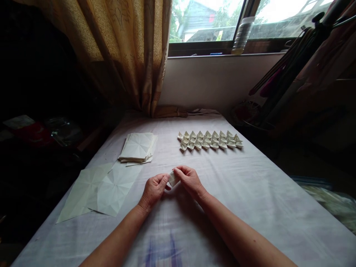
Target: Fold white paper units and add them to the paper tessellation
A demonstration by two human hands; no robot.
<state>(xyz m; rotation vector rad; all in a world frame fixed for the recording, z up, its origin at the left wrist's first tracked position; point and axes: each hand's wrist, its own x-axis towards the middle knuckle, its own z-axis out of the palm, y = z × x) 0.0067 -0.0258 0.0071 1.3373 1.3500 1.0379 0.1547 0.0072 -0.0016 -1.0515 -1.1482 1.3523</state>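
Observation:
My left hand (154,190) and my right hand (189,180) meet over the middle of the table, both pinching one small folded white paper piece (173,178) between their fingertips. Beyond them lies a row of several finished folded paper pieces (210,140), laid out in two lines. To the left of that row rests a stack of creased white paper squares (137,147). Two loose creased sheets (100,189) lie flat to the left of my left hand.
The table is covered with a pale cloth (250,193). A patterned curtain (125,52) hangs at the back left beside a window with a plastic bottle (242,35) on its sill. Dark clutter stands at both sides of the table.

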